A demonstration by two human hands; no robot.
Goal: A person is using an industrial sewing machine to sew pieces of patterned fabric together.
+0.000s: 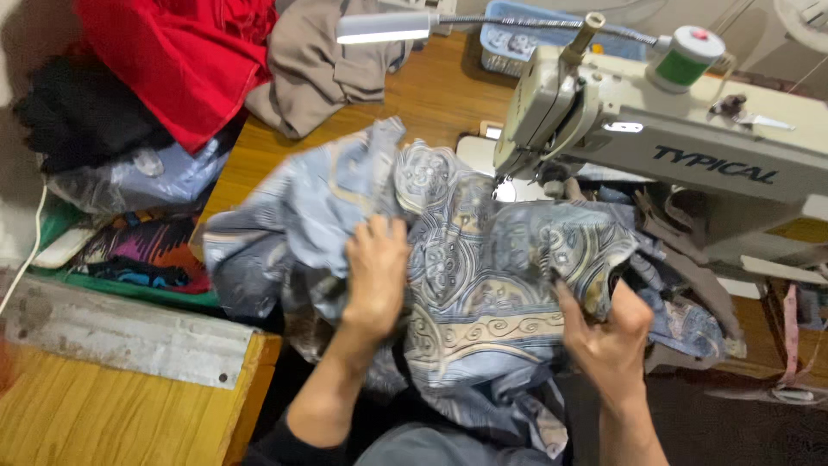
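A large blue-grey cloth (pixel 483 250) with beige scroll patterns lies bunched in front of a cream sewing machine (pixel 690 138). My left hand (pixel 375 276) presses on the cloth's left part, fingers curled into its folds. At the right edge of the cloth, my right hand (pixel 608 332) pinches a fold between thumb and fingers. The cloth's far end reaches up under the machine's needle head (pixel 526 147); the needle itself is hidden.
A red cloth (pixel 181 60), a taupe cloth (pixel 319 69) and dark fabric pile up at the back left of the wooden table (pixel 440 91). A green thread spool (pixel 686 56) tops the machine. A lamp (pixel 384 26) hangs above. A metal strip (pixel 129 332) edges a wooden board at left.
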